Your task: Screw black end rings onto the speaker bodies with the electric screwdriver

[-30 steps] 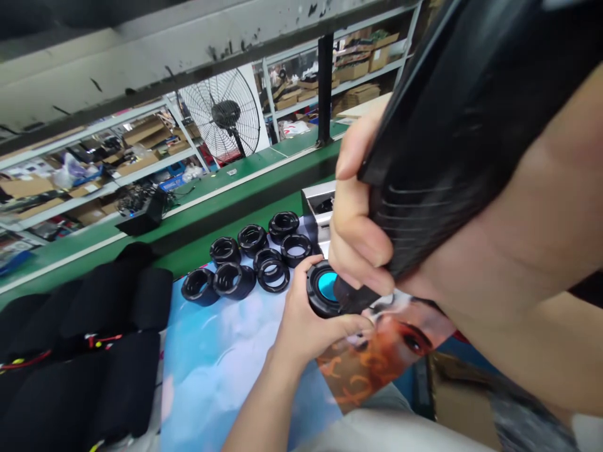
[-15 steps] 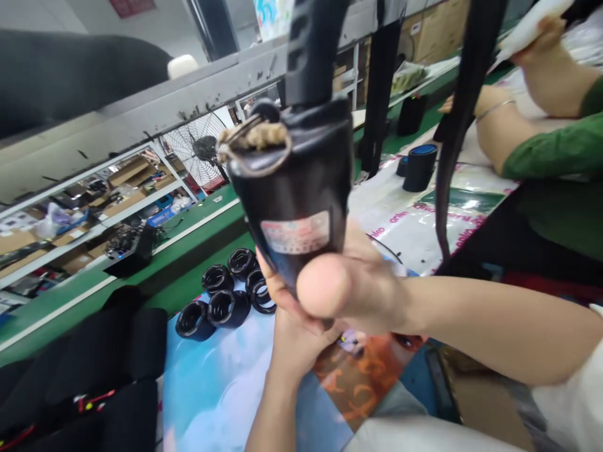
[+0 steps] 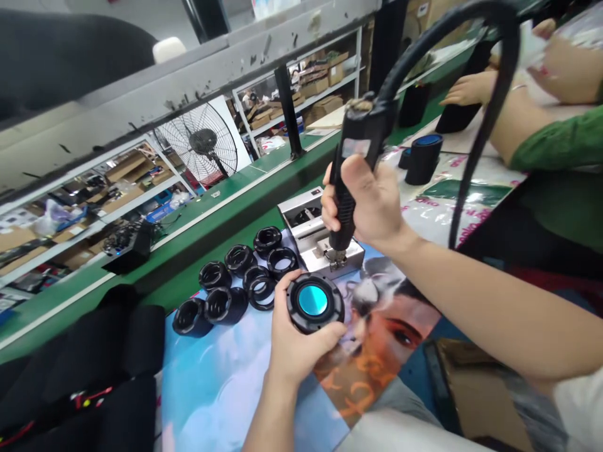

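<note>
Though partly wrapped by closed left hand [image 3: 294,345], held near centre: round black plastic housing with cyan lens [image 3: 315,302] | right hand [image 3: 372,204] clenched on black corded screwdriver [image 3: 362,125], tip blurred above grey metal fixture [image 3: 311,242]

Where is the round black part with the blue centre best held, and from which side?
By its outer rim, from the near side and underneath, as the left hand cups it. The round black part lies face up, so a rim hold likely keeps its blue centre uncovered. The right hand holds a corded driver.
</note>
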The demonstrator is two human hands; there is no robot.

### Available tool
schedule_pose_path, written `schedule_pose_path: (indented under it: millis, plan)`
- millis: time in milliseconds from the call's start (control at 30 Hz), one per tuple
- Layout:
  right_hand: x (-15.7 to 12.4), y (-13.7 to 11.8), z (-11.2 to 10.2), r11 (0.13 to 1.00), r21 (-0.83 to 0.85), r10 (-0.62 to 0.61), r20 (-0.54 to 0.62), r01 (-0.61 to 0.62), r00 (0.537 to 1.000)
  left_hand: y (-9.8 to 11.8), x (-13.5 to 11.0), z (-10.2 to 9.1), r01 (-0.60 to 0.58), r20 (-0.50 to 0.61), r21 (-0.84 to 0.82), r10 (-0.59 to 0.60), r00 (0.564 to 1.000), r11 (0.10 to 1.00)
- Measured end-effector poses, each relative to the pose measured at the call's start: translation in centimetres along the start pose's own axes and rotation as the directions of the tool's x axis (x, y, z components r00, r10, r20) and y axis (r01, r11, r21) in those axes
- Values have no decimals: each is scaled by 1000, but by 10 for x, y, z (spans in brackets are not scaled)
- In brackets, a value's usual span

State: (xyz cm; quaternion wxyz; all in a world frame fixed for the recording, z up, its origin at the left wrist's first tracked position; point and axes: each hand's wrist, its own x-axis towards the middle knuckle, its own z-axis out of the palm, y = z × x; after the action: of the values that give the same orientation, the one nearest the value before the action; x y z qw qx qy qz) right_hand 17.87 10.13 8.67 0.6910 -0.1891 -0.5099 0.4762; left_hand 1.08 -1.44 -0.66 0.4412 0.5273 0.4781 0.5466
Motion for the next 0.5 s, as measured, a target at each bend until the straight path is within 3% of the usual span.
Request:
schedule_pose_path:
  millis: [167, 367, 500]
  plan:
    - [-6, 23, -8, 991, -106, 90, 23, -87, 996, 1, 1, -1, -7, 20, 5, 7, 1000, 1000]
    - [-3, 17, -9, 977, -89, 200, 71, -193, 977, -2, 0, -1, 1, 4, -8, -1, 1000, 1000]
    - [3, -20, 15, 1000, 13, 16, 5, -16, 1000, -2, -1, 0, 10, -2, -20, -10, 1000, 1000]
